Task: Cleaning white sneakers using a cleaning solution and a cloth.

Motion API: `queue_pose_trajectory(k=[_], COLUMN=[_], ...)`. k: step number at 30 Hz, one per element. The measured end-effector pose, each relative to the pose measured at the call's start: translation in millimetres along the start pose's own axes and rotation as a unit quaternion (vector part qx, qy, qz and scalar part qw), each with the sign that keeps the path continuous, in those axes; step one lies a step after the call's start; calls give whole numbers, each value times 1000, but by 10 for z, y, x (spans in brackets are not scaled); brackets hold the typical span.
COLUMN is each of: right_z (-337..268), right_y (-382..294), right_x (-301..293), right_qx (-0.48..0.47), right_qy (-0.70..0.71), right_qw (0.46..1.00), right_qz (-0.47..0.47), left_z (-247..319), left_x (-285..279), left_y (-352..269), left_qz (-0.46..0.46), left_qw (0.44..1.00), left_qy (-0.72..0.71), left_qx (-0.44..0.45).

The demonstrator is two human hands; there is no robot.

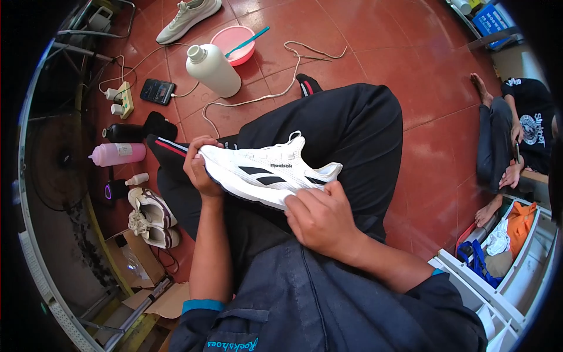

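Note:
Across my lap lies a white Reebok sneaker (272, 171) with black side stripes, its toe to the left and its sole edge towards me. My left hand (202, 169) grips the toe end, thumb on the near side and fingers over the far side. My right hand (323, 215) is at the heel end, its curled, slightly blurred fingers against the white midsole. Whether something small is pinched in those fingers is hidden. The upper is unlaced along the tongue, and a loop stands up at its top.
Ahead on the red tiles stand a white bottle (215, 72) and a pink bowl (233, 42) with a teal brush. A phone (157, 91), power strip (126, 100), pink squeeze bottle (118, 154) and other sneakers (151, 218) lie left. A person (521, 132) sits at right.

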State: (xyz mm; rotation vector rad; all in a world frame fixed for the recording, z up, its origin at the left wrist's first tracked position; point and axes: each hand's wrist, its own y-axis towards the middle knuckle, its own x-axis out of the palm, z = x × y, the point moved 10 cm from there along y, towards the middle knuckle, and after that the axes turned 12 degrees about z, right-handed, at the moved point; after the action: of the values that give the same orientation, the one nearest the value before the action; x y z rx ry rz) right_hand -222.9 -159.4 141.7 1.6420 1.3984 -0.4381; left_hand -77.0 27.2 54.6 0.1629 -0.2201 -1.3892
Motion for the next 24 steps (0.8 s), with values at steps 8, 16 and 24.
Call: queue_pose_trajectory(k=[8,16,24], right_z=[406,717,719], right_y=[-335,-372,-131], right_x=[-667,-1266,-1533], right_qx=[78,152,243], right_qy=[26,14,213], right_qw=[997,980,928], right_qz=[1,130,186], left_z=[-43,9,726], left_x=[-31,-219,-292], left_y=[-3,26,154], left_qz=[-17,37,62], left_qw=[998,968,939], left_qy=[-52,-237,-336], left_qx=[-16,-73,-39])
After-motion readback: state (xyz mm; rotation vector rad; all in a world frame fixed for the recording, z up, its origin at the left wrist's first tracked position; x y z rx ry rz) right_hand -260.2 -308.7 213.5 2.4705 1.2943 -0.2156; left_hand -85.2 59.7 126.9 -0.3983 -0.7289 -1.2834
